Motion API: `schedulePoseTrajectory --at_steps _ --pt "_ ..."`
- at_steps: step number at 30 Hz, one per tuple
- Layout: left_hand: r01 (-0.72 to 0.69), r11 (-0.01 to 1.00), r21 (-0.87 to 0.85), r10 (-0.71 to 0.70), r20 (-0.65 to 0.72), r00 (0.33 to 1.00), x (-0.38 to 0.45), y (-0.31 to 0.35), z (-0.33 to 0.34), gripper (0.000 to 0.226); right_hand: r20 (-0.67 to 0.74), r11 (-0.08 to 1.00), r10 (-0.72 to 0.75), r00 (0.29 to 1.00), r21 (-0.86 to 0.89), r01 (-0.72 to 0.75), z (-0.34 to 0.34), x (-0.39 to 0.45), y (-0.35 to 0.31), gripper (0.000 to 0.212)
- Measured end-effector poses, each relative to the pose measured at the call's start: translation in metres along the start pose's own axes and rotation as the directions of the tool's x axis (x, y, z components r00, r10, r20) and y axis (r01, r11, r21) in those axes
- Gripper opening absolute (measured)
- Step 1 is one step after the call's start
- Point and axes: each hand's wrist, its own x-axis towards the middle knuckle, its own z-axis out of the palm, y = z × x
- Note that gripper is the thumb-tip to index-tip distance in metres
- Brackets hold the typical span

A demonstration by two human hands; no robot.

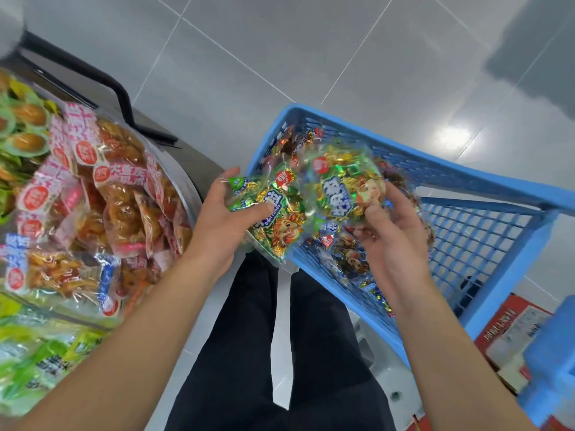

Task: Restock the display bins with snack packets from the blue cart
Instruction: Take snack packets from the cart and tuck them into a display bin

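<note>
Left hand and right hand, fingers each clasping a beef-cube packet above blue cart; display bins at nine o'clock, presumably next.

Grey tiled floor, black trousers, red printed carton at lower right

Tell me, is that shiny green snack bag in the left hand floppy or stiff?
Probably floppy: the green snack bag bends and droops below the left hand. Its glossy film looks slippery, so it might slide. It seems light, since a few fingers hold it up.
</note>
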Motion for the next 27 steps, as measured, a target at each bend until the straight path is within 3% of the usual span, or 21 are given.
schedulePoseTrajectory --at_steps 3,7,12,17,22,24,27 --pt "0.016 0.999 -0.038 -0.014 0.035 0.999 -0.005 0.003 0.006 0.065 0.172 0.965 -0.034 0.984 -0.251 0.077 0.007 -0.002 0.007 0.045" --pt "0.038 0.994 -0.099 -0.029 0.085 0.996 -0.009 0.003 0.010 0.063 0.195 0.885 -0.061 0.979 -0.443 0.143 0.013 0.005 0.015 0.044" --pt "0.022 0.995 -0.101 -0.017 0.050 0.999 -0.008 -0.003 0.024 0.077 0.233 0.850 -0.050 0.971 -0.501 0.164 0.027 0.006 0.027 0.037" --pt "-0.059 0.998 0.029 0.058 0.056 0.997 0.005 -0.001 0.024 0.055 0.246 0.815 -0.023 0.969 -0.557 0.161 0.023 0.007 0.023 0.036" --pt "0.014 0.997 -0.071 -0.010 0.056 0.998 0.010 -0.003 0.017 0.049 0.320 0.760 0.063 0.945 -0.629 0.163 0.021 0.014 0.008 0.020" --pt "0.038 0.993 -0.116 -0.031 0.059 0.998 0.010 -0.004 0.013 0.044 0.277 0.767 0.049 0.960 -0.626 0.141 0.024 0.014 0.001 0.006" --pt "0.061 0.992 -0.110 -0.056 0.049 0.997 0.010 -0.004 0.008 0.038 -0.088 0.796 -0.105 0.991 -0.605 0.030 0.019 0.029 -0.002 0.028"
